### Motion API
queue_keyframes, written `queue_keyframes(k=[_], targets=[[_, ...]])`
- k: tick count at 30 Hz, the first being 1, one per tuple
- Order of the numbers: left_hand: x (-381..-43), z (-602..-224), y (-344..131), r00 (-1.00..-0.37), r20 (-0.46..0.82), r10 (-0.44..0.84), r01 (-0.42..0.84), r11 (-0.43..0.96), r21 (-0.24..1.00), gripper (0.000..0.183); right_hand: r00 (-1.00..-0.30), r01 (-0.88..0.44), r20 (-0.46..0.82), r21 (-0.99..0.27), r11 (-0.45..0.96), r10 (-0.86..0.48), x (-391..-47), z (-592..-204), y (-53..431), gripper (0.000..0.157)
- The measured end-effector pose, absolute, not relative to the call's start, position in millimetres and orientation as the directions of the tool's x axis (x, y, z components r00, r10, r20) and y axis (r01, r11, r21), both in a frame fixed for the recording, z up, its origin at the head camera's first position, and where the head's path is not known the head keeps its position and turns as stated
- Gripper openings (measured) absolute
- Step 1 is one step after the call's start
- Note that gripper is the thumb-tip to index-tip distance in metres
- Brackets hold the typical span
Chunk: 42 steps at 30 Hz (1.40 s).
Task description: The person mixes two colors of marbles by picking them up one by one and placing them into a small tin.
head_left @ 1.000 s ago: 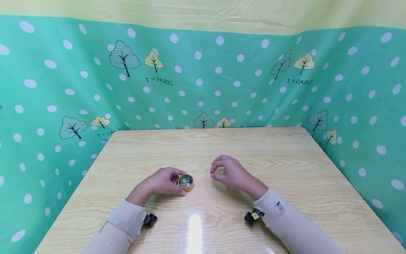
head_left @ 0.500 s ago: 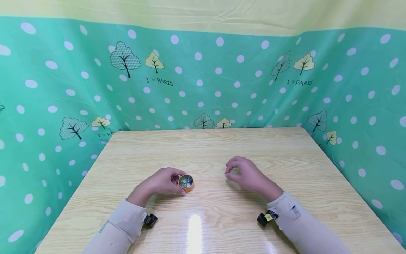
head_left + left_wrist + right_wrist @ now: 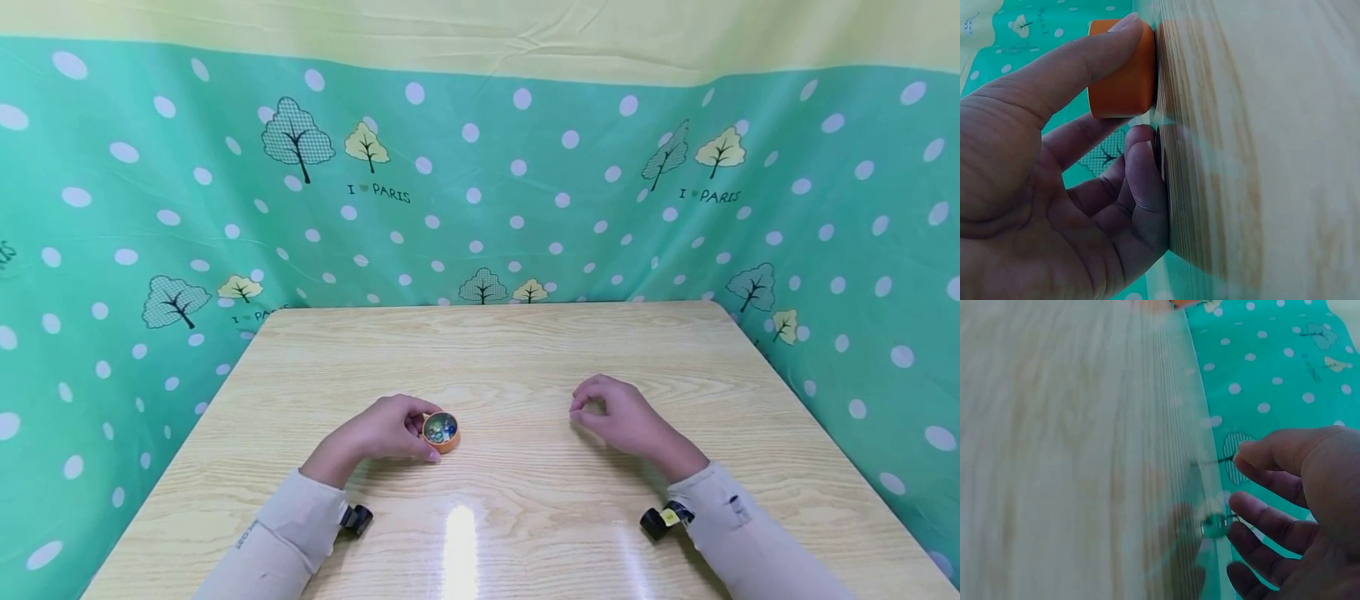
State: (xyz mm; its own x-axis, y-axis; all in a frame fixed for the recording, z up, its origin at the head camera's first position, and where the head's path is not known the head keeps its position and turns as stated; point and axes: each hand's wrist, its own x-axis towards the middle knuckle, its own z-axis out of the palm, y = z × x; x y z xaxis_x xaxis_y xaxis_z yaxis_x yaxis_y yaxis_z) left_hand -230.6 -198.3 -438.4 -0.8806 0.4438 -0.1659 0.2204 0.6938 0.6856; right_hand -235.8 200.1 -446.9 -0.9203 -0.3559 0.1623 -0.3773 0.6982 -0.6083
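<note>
In the head view, my left hand (image 3: pixel 378 431) holds a small orange cup (image 3: pixel 446 447) with several glass marbles (image 3: pixel 440 428) in it. The left wrist view shows my thumb against the wall of the cup (image 3: pixel 1125 84), which stands upright on the table. Off to the right, my right hand (image 3: pixel 618 414) is just above the table, fingers loosely bent. In the right wrist view a small green glassy ball (image 3: pixel 1215 525) lies beside the fingertips of my right hand (image 3: pixel 1291 506). Nothing shows gripped there; whether the fingers touch the ball I cannot tell.
Both hands are over a light wood-grain table (image 3: pixel 495 342). A green polka-dot curtain (image 3: pixel 480 225) with printed trees hangs behind it and along both sides. Small black cameras are strapped at the left wrist (image 3: pixel 356 520) and right wrist (image 3: pixel 656 524).
My right hand has moved to the right, away from the cup, its fingers staying loosely bent. My left hand and the cup have stayed in place.
</note>
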Motion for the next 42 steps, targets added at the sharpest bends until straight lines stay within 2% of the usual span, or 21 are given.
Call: queue_keyframes(k=[6,11,27,34,42], targets=[[-230,-439,-198,-0.882,-0.172,0.438,0.21,0.693,0.689,0.061,-0.943,-0.31,0.103,-0.614,0.726,-0.316,-236,-450,215,0.003],[-230,-438,-197,-0.881,-0.172,0.44,0.211,0.692,0.69,0.061,-0.948,-0.273,0.045,-0.627,0.729,-0.315,-241,-451,227,0.004],[-232,-436,-197,-0.874,-0.175,0.453,0.22,0.69,0.69,0.059,-0.897,-0.316,-0.024,-0.661,0.68,-0.441,-254,-460,249,0.022],[-231,-435,-196,-0.874,-0.179,0.453,0.213,0.686,0.696,0.058,-0.905,-0.3,-0.038,-0.65,0.698,-0.424,-255,-461,252,0.023],[-231,-436,-197,-0.872,-0.176,0.458,0.221,0.687,0.693,0.059,-0.905,-0.298,-0.031,-0.666,0.684,-0.424,-256,-464,254,0.015]])
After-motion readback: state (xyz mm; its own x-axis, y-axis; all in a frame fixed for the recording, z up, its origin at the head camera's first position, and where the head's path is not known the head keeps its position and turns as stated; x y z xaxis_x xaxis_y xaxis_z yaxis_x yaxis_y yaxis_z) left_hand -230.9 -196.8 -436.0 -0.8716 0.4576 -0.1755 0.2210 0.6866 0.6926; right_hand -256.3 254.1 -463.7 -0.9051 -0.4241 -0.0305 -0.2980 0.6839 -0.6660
